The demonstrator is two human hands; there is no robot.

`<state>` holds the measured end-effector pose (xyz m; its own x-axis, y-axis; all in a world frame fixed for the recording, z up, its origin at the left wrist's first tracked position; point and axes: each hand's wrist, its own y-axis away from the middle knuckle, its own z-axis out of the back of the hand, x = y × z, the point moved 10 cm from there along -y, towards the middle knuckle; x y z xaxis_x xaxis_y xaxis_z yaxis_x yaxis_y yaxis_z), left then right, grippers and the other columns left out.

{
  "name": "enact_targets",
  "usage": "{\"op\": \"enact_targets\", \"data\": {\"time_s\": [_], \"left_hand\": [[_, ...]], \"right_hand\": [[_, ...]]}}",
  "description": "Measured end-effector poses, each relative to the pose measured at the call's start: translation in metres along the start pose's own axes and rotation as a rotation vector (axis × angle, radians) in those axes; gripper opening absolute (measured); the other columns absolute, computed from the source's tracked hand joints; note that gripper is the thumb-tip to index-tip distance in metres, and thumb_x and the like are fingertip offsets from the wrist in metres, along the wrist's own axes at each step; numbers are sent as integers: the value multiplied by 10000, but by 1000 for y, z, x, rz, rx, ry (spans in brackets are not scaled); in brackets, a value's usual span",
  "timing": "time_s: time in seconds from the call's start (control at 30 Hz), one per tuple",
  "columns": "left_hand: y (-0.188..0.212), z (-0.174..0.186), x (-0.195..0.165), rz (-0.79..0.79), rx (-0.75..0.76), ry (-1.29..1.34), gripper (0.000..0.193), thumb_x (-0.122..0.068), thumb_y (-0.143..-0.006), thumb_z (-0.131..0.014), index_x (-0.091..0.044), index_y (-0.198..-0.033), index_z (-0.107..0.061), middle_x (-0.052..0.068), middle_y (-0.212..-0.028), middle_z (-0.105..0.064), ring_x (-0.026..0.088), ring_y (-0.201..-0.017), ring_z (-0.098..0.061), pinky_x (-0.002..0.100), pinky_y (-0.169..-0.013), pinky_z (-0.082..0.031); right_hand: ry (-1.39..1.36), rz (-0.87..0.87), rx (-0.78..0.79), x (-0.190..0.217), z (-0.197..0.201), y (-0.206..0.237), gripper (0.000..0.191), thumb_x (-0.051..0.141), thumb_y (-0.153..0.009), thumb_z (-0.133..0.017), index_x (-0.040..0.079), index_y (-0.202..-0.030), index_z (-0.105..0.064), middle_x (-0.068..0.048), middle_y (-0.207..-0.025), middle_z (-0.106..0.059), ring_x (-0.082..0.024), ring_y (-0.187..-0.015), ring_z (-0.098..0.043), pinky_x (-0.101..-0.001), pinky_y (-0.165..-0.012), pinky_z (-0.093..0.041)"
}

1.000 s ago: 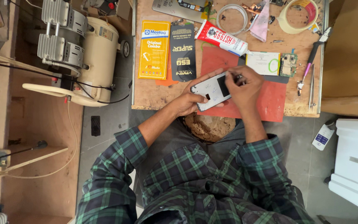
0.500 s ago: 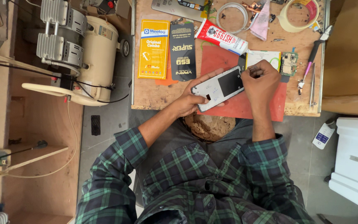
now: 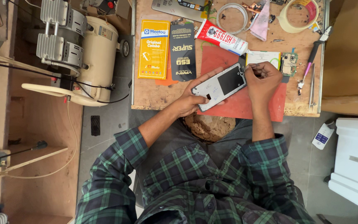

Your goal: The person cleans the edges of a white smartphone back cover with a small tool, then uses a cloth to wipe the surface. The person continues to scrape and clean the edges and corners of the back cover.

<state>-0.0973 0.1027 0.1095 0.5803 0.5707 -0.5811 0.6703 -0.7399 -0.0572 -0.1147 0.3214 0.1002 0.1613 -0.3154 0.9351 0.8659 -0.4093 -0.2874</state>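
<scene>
My left hand (image 3: 193, 98) grips an opened white phone body (image 3: 220, 85) from below, holding it tilted over a red work mat (image 3: 245, 108) on the wooden workbench (image 3: 146, 93). The phone's dark inner panel faces up. My right hand (image 3: 264, 81) is at the phone's upper right end, with its fingers curled and pinched together near that corner. What the fingertips hold is too small to tell. A green circuit board (image 3: 288, 63) lies just right of my right hand, and a white card (image 3: 264, 56) sits behind it.
A red-and-white glue tube (image 3: 224, 37), a yellow packet (image 3: 154, 49) and a black packet (image 3: 183, 52) lie on the bench. Tape roll (image 3: 298, 14), wire coil (image 3: 231, 16), pliers (image 3: 313, 54) and tweezers sit at the back and right. A cream air compressor (image 3: 85, 54) stands left.
The phone has been lowered and shifted right over the red mat. My right hand moved from the phone's middle to its upper right corner.
</scene>
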Motion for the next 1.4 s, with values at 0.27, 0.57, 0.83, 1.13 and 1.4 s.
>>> {"op": "enact_targets", "data": {"time_s": [0.27,0.57,0.83,1.13,1.4], "left_hand": [[-1,3,1,-13,-24,27,963,229,-693,-437,39,-1618,-249,109,-1710,-253,316,-1476,-451,564,-1130,-528],[1,3,4,23,4,62,975,228,-732,-470,-14,-1650,-246,138,-1672,-331,312,-1426,-505,570,-1154,-512],[1,10,7,30,-23,59,982,231,-722,-483,-38,-1636,-247,90,-1664,-328,260,-1414,-525,543,-1139,-528],[0,2,4,18,4,26,967,151,-707,-544,-2,-1627,-290,138,-1624,-417,317,-1345,-584,479,-1126,-544],[78,-162,-46,-29,440,-472,681,-389,-1021,-645,-123,-1597,-397,5,-1637,-407,152,-1543,-392,317,-1324,-259]], "right_hand": [[62,22,-34,17,-3,5,86,-76,-935,-741,-38,-939,-664,-75,-866,-729,-84,-758,-704,-208,-666,-554],[162,56,-79,38,-9,9,83,-20,-961,-805,-33,-972,-724,-85,-881,-753,-92,-769,-700,-231,-655,-556],[180,187,93,86,-47,35,83,-53,-898,-794,-21,-953,-740,-113,-981,-757,-118,-795,-698,-239,-615,-514],[-293,-48,123,49,-21,21,47,-37,-970,-738,-27,-1015,-728,-104,-985,-745,-128,-790,-681,-252,-693,-544],[-744,29,-305,54,136,-18,136,-51,-1067,-740,10,-1065,-618,-207,-998,-724,-215,-753,-672,-265,-552,-476]]}}
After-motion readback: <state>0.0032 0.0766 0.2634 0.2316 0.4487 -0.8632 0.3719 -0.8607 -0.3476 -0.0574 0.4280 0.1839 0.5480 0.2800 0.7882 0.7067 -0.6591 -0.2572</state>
